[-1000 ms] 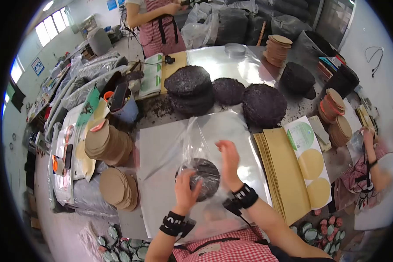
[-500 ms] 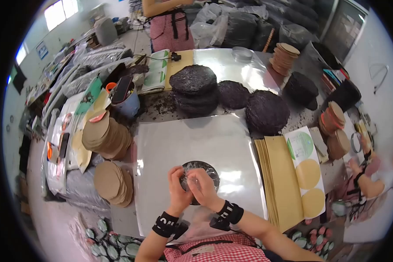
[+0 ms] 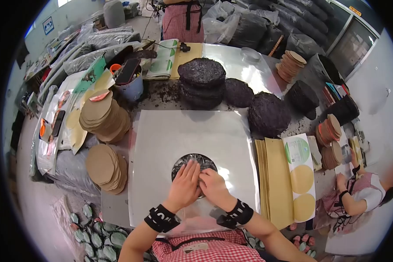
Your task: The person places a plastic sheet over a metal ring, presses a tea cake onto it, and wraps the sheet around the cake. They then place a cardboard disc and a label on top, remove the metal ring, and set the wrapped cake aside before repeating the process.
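Observation:
A round dark disc (image 3: 179, 160) under crinkled clear plastic film lies on the shiny sheet (image 3: 157, 131) in front of me. My left hand (image 3: 185, 185) rests flat across its near left part, fingers straight and pointing away. Beside it, my right hand (image 3: 216, 187) has its fingers curled down onto the disc's near right part, touching or almost touching the left hand. Whatever those curled fingers pinch is hidden under them. Both wrists wear black bands with white lettering.
Brown paper discs are stacked at left (image 3: 101, 168). Thick dark round cakes (image 3: 201, 83) stand beyond the sheet. Brown paper sheets (image 3: 277, 183) and a white sheet with round labels (image 3: 301, 174) lie at right. A co-worker (image 3: 358, 192) sits at far right; another person (image 3: 182, 22) stands opposite.
My left hand has gone from pinching the film to lying flat on the disc. My right hand has lowered and curled against the disc. The head view has shifted slightly.

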A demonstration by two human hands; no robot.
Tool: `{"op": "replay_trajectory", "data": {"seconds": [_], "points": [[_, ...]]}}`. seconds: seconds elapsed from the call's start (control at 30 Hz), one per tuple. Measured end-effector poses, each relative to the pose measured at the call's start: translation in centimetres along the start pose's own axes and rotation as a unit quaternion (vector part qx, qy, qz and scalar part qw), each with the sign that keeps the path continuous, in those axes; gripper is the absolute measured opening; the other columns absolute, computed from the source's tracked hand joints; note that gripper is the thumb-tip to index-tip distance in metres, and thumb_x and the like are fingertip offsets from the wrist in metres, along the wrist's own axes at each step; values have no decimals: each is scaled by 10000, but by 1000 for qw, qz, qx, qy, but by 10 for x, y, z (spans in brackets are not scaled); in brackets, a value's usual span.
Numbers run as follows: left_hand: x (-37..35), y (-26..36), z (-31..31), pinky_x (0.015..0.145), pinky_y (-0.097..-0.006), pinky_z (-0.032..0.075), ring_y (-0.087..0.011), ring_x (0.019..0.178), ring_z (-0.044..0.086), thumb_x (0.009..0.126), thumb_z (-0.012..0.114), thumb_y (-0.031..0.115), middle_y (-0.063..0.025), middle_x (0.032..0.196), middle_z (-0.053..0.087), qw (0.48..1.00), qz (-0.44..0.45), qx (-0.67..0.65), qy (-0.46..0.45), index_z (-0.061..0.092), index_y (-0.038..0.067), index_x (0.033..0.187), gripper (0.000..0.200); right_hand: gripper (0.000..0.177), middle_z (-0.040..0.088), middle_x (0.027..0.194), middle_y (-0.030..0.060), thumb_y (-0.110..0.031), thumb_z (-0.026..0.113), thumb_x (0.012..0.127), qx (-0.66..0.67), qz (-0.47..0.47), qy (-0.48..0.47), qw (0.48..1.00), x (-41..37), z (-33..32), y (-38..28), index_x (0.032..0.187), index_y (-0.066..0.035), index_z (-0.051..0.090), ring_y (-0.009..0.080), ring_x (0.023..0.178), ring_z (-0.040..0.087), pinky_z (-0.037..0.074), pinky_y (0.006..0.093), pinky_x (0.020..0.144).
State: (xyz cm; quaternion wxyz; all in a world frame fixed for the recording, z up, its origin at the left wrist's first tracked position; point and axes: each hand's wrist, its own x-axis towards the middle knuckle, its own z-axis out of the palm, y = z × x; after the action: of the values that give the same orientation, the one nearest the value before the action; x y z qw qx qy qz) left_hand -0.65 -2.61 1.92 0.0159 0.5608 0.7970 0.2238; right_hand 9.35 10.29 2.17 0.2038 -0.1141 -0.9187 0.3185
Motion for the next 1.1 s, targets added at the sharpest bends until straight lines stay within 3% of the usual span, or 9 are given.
{"op": "replay_trajectory", "data": {"seconds": [0.2, 0.33, 0.4, 0.5, 0.6, 0.83, 0.93, 1.03, 1.1], "points": [[4, 6, 4, 1236, -529, 198, -413, 1518, 273, 858, 665, 318, -269, 1580, 366, 999, -1, 14, -43, 397, -77, 1497, 798, 26, 613, 879, 126, -68, 619, 866, -50, -9, -21, 998, 7, 3, 28, 860, -48, 635, 328, 849, 644, 539, 418, 743], [7, 9, 2, 1234, -538, 185, -436, 1524, 232, 869, 690, 327, -277, 1597, 329, 996, -13, 15, -84, 389, -95, 1493, 811, 66, 625, 880, 134, -117, 638, 853, -92, 19, 88, 992, -14, -72, 77, 868, -55, 656, 353, 854, 639, 522, 450, 729], [7, 9, 3, 1232, -537, 194, -426, 1513, 262, 877, 693, 342, -274, 1582, 358, 997, -5, 23, -71, 443, -99, 1457, 770, 84, 631, 942, 158, -111, 624, 861, -228, 175, 152, 946, -29, -126, 127, 898, -41, 651, 363, 921, 636, 513, 466, 764], [9, 11, -1, 1227, -538, 201, -432, 1507, 268, 872, 701, 336, -276, 1574, 367, 997, -2, 28, -75, 449, -104, 1449, 768, 187, 612, 1026, 222, -87, 604, 848, -537, 153, 238, 794, -87, -183, 261, 1011, 2, 584, 394, 1007, 590, 493, 470, 905], [8, 12, 0, 1226, -538, 201, -434, 1508, 266, 872, 701, 335, -276, 1575, 364, 997, 0, 39, -72, 447, -103, 1451, 769, 186, 605, 1090, 238, -91, 599, 859, -409, 268, 169, 856, -98, -211, 268, 1015, 7, 573, 396, 1061, 583, 476, 452, 967], [7, 10, 1, 1223, -542, 206, -441, 1505, 268, 873, 702, 329, -276, 1566, 377, 997, 1, 31, -71, 440, -99, 1455, 768, 131, 665, 937, 166, -127, 606, 885, -518, 236, 69, 819, -82, -216, 320, 983, -42, 588, 378, 888, 654, 535, 469, 765], [7, 10, 1, 1219, -545, 213, -442, 1503, 271, 872, 704, 322, -276, 1563, 378, 997, 8, 32, -64, 442, -101, 1452, 764, 110, 668, 830, 167, -150, 570, 923, -305, 329, 151, 881, -74, -252, 275, 934, -50, 614, 381, 814, 665, 539, 490, 706], [6, 10, 3, 1213, -554, 222, -439, 1499, 279, 863, 709, 316, -277, 1561, 380, 997, 10, 38, -59, 470, -98, 1433, 744, 139, 661, 777, 174, -170, 592, 919, -326, 248, 224, 885, -65, -220, 229, 875, -44, 628, 377, 802, 671, 536, 495, 689], [7, 13, 3, 1205, -562, 234, -438, 1496, 282, 858, 715, 323, -278, 1554, 386, 999, 8, 39, -35, 496, -67, 1429, 725, 45, 660, 841, 136, -97, 611, 871, -393, 175, 68, 900, -45, -170, 138, 871, -55, 627, 346, 823, 659, 531, 471, 688]]}}
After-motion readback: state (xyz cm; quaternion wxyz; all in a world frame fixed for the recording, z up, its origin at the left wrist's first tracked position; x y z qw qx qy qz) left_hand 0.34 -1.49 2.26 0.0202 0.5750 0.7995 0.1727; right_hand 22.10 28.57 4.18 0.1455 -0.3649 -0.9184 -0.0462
